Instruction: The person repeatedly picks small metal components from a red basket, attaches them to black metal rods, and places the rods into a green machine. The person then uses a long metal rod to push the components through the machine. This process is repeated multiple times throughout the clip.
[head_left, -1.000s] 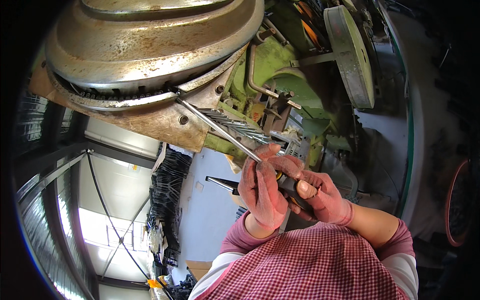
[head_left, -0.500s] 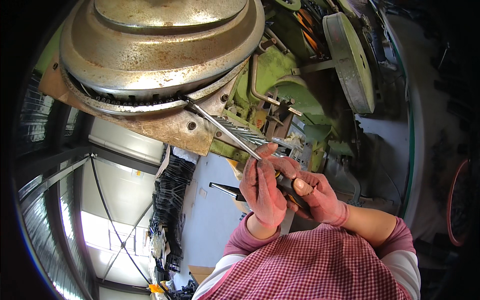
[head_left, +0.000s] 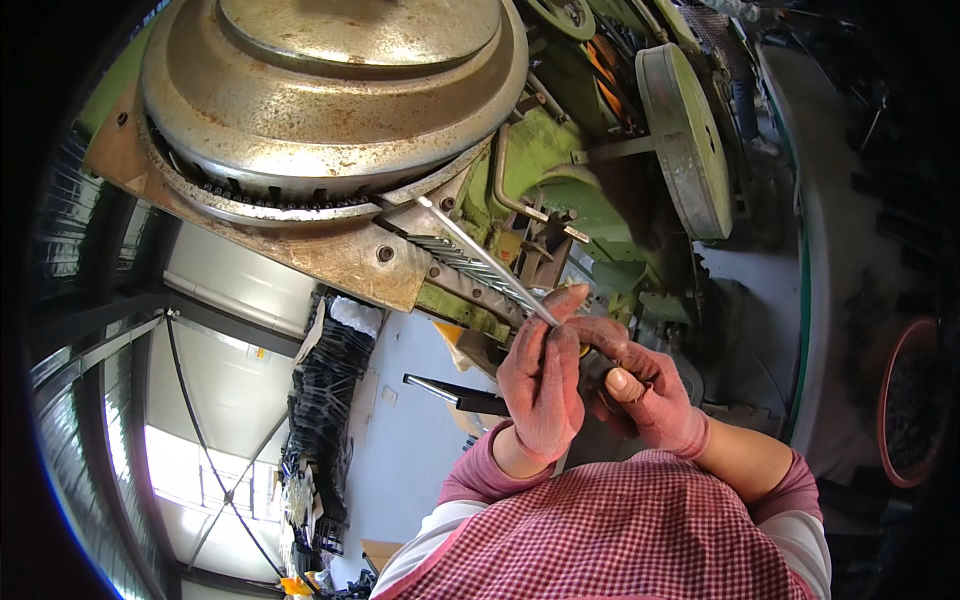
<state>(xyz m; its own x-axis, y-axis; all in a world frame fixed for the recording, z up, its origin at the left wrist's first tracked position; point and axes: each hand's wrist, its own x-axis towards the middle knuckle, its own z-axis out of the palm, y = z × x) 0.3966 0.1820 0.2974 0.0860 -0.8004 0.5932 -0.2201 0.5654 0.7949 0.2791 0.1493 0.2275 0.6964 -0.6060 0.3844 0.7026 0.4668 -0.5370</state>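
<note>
A screwdriver with a long bare shaft (head_left: 480,255) slants up and left from my hands, its tip just off the machine's rim. My left hand (head_left: 545,385), in a stained pink glove, has its fingers closed round the shaft near the handle. Curled at the handle end is my right hand (head_left: 655,405), gloved except for the bare thumb tip; the handle is mostly hidden by fingers. Beyond the shaft, a row of thin metal pins (head_left: 455,255) lies along a sloping chute. The round, rust-speckled metal bowl (head_left: 330,120) of the machine has a slotted lower edge.
A brown metal plate (head_left: 300,260) with bolts supports the bowl. The green machine body (head_left: 560,185) carries a bent rod (head_left: 503,165) and a large wheel (head_left: 685,140). Left of my hands juts a black-and-silver bar (head_left: 450,393). Stacked black parts (head_left: 325,375) stand farther left; a red-rimmed tub (head_left: 885,440) is at right.
The screwdriver tip has come away from the bowl's rim, moving right. Both hands have shifted slightly right, and the handle is now more hidden. The whole view has also shifted a little.
</note>
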